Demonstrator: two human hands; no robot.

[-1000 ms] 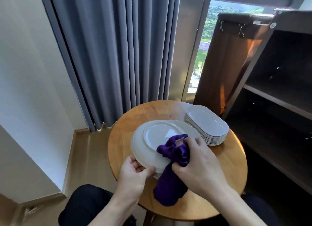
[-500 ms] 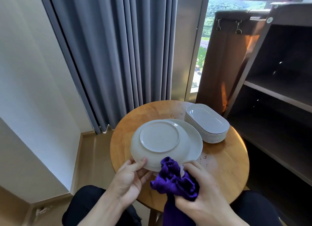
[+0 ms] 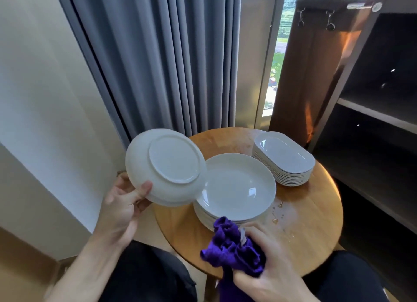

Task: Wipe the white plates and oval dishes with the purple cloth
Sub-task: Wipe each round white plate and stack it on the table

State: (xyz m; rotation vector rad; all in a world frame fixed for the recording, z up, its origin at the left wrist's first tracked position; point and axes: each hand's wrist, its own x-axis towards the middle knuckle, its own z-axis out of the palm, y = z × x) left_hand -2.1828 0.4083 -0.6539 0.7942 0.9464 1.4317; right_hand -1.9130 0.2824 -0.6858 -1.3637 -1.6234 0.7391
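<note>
My left hand [image 3: 123, 205] grips a white round plate [image 3: 165, 166] by its lower rim, thumb on the underside. The plate is lifted off the table's left side, tilted, with its underside facing me. A stack of white round plates [image 3: 237, 188] sits on the round wooden table [image 3: 309, 229]. Behind it to the right stands a stack of white oval dishes [image 3: 284, 158]. My right hand [image 3: 268, 270] holds the bunched purple cloth [image 3: 232, 252] at the table's near edge, just in front of the round stack and away from the lifted plate.
Water drops lie on the tabletop [image 3: 278, 213] right of the round stack. Grey curtains [image 3: 158, 58] hang behind the table, a dark open shelf unit [image 3: 379, 121] stands to the right, and a white wall [image 3: 40, 98] is at left. My knees sit under the table's near edge.
My left hand has lifted the plate up and to the left, clear of the stack, tilting its underside toward me. The cloth came off the plate and dropped to the table's near edge.
</note>
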